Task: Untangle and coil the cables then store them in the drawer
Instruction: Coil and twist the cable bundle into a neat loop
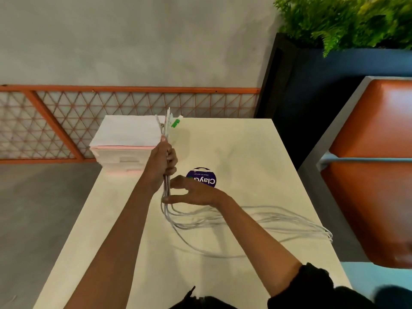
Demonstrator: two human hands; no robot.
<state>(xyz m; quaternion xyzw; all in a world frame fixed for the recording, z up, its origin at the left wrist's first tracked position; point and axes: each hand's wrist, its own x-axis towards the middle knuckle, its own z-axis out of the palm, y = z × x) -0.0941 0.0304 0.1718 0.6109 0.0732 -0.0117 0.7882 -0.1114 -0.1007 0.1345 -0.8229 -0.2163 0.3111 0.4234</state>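
The left hand [163, 161] is holding the cables [267, 217] upright in a fist, its fingers [172, 160] clamped round the bundle just below the plug ends [168, 121], which are sticking up together, one of them green. Right beneath it the right hand [196, 192] is reaching across, thumb and forefinger curving round the same bundle in a loose C; how firmly they are closing is not plain. From there the pale grey strands are dropping to the bench [234, 148] and trailing off to the right in long, slack, overlapping loops that are reaching its right edge.

These look light, thin and limp, with a smooth jacket that is likely to slip through a loose hold and to spring out of a coil once let go. The plugs are the stiff parts, so gripping just under them, as the left hand is doing, seems the sound anchor, while the other hand is best placed on the free run.

The white drawer unit [124, 139] is sitting at the far left corner, drawers closed, and a round purple-labelled tin [204, 178] is lying behind the right hand.
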